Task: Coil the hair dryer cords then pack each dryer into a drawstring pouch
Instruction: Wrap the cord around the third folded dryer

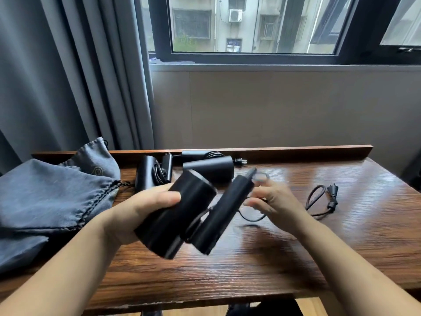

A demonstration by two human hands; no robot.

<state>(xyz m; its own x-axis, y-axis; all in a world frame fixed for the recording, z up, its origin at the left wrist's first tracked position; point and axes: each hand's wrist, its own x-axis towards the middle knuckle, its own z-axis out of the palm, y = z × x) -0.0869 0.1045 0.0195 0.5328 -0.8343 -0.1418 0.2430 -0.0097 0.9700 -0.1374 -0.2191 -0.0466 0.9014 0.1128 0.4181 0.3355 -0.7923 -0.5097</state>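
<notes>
My left hand [145,201] grips the barrel of the black hair dryer [175,215], fingers curled round it, holding it above the tabletop [296,258] in front of me. The dryer's folded handle [223,210] runs up and away to the right, its far end pointing toward my right hand [275,201]. That hand is blurred; its fingers look loosely curled about the cord [252,216], though I cannot tell how firmly. The cord droops from there and trails right to its plug [332,195], which lies on the tabletop well apart. So the slack lies to the right, nearer my right hand, and I judge winding falls to it. The grey drawstring pouches [57,195] wait at left.
</notes>
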